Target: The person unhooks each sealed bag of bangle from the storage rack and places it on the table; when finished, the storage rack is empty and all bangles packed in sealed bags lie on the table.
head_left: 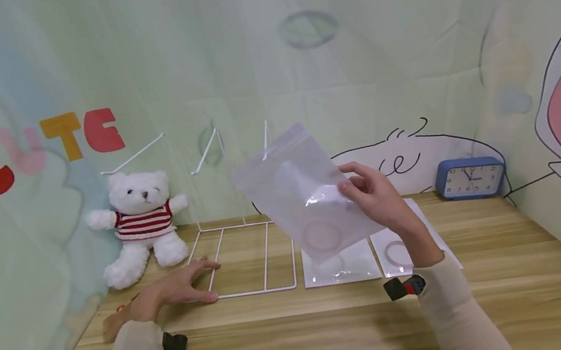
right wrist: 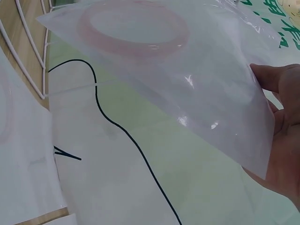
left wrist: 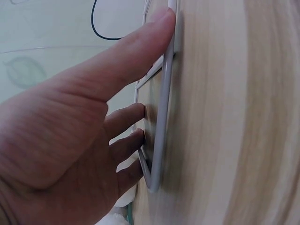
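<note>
My right hand (head_left: 378, 195) pinches the right edge of a translucent zip bag (head_left: 282, 189), holding it tilted in the air over the rack's right side. A pale pink ring (right wrist: 180, 37) shows through the bag's lower part. On the table at left, my left hand (head_left: 181, 284) rests at the front left corner of a white wire rack (head_left: 257, 292). Its thumb touches the front wire (left wrist: 162, 108), and the other fingers reach loosely along the side. Two more bags, one partly behind the held bag (head_left: 344, 276) and one beside it (head_left: 423, 222), lie flat right of the rack.
A white teddy bear (head_left: 144, 222) in a striped sweater sits left of the rack. Several white prongs (head_left: 203, 152) stick out from the rack's upright back. A blue clock (head_left: 470, 178) stands at the back right. Printed fabric walls surround the wooden table (head_left: 278, 337).
</note>
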`<state>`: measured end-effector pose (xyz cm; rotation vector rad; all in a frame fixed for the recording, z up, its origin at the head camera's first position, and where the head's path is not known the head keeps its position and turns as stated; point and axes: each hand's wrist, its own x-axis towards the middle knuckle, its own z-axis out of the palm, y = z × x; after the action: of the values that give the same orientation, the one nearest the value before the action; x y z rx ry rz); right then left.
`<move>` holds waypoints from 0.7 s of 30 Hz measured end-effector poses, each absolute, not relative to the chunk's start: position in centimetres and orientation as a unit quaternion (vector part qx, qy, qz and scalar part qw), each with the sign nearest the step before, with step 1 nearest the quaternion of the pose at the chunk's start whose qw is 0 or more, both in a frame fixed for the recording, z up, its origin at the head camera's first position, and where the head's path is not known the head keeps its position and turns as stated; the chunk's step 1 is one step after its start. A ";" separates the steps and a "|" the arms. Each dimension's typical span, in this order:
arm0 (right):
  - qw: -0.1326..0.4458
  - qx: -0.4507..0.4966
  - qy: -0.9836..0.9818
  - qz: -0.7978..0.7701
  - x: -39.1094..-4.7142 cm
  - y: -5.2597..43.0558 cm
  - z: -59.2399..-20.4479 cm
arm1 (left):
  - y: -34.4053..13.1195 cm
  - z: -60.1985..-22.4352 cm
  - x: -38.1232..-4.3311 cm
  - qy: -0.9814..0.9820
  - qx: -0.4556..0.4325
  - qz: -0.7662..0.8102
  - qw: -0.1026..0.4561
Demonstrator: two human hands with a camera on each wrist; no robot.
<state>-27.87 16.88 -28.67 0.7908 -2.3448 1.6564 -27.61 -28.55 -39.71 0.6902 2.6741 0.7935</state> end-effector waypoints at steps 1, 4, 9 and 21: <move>0.081 0.265 -0.783 0.556 -27.9 17.0 -28.6 | -28.6 -39.8 -27.6 0.922 0.238 0.274 0.134; 0.079 0.269 -0.780 0.560 -27.9 17.2 -28.6 | -28.6 -39.8 -27.6 0.922 0.239 0.275 0.134; 0.073 0.276 -0.774 0.565 -27.7 17.3 -28.3 | -28.6 -39.7 -27.6 0.922 0.240 0.274 0.134; 0.065 0.280 -0.769 0.571 -27.2 17.6 -28.0 | -28.6 -39.5 -27.5 0.920 0.239 0.278 0.139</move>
<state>-27.21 17.59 -27.99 0.8442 -2.3214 1.7222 -27.47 -28.56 -39.52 0.6906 2.6589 0.8027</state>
